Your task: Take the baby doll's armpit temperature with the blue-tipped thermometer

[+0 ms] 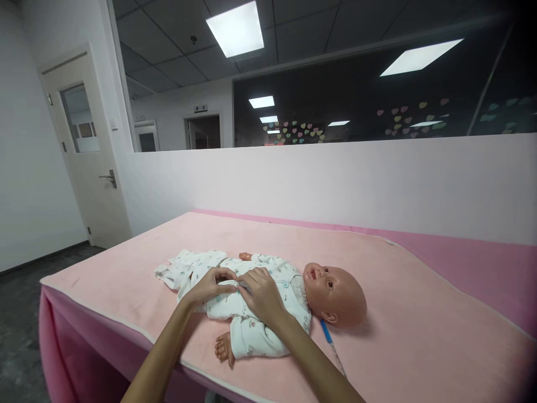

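A baby doll lies on its back, its head to the right, in white printed baby clothes. At the doll's middle, my left hand pinches a fold of the white cloth between thumb and fingers. Close beside it, my right hand rests over the doll's belly with bent fingers gripping the same part of the clothes. The fingertips of both hands nearly meet there, and whatever fastening lies under them is hidden. One doll hand sticks out of the near sleeve.
A pink blanket covers the table and hangs over its near left edge. By the doll's neck lies a thin stick with a blue end. A white wall with a window stands behind, and a closed door is at left.
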`<action>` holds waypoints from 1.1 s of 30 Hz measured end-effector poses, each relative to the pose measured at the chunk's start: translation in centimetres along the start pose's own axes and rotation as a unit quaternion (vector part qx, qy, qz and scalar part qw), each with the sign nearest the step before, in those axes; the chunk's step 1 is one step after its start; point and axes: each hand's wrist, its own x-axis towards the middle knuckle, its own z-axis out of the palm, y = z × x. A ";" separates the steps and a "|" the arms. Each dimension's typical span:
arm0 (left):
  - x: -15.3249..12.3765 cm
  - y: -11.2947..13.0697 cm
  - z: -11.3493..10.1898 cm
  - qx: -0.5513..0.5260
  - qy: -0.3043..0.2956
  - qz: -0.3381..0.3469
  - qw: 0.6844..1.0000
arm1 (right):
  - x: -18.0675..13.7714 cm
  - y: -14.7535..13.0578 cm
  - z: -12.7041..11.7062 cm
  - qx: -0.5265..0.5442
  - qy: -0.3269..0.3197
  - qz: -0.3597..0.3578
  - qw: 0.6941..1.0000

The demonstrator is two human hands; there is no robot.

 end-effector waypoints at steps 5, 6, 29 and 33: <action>0.0 0.0 0.0 -0.004 0.008 -0.001 1.000 | 0.0 -0.1 0.0 -0.006 0.001 0.002 1.000; 0.0 0.0 0.0 -0.004 0.009 -0.001 1.000 | 0.0 -0.1 0.0 -0.008 0.001 0.001 1.000; 0.1 -0.5 0.1 0.018 0.024 -0.005 1.000 | -0.1 0.1 0.1 -0.019 0.001 -0.005 1.000; 0.1 -0.3 0.1 0.023 0.032 -0.005 0.999 | -0.1 0.1 0.1 -0.021 0.000 -0.005 1.000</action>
